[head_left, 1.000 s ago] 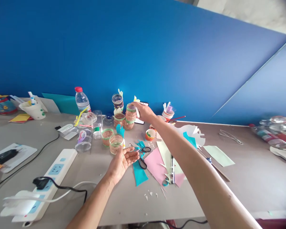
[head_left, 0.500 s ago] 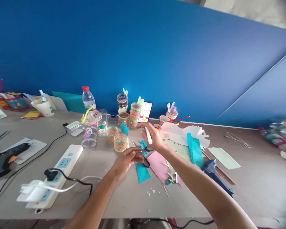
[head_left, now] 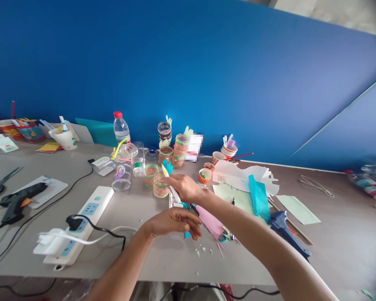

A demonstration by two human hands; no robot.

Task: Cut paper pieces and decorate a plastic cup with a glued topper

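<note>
My right hand (head_left: 185, 188) is closed around a white marker (head_left: 174, 193), whose yellow end points up and away beside a string-wrapped jar (head_left: 161, 186). Below it, my left hand (head_left: 175, 221) hovers above the desk, fingers loosely spread and nothing visible in them. A second wrapped jar (head_left: 151, 176) with a green rim stands just left of the first. Teal paper leaf shapes (head_left: 167, 165) rise behind the jars. Under and beside my hands lies pink paper (head_left: 210, 221), with teal scraps and a dark-handled tool partly hidden.
A power strip (head_left: 81, 225) with cables lies at left, near a black glue gun (head_left: 23, 200) and scissors (head_left: 1, 186). To the right are a blue glue gun (head_left: 288, 234), teal paper (head_left: 258, 196) and a wooden stick (head_left: 303, 234). A bottle (head_left: 121, 129) stands behind.
My left hand has let go of the black-handled scissors and its fingers have spread. My right hand has moved left and down with the marker, toward the jar. The view has shifted slightly.
</note>
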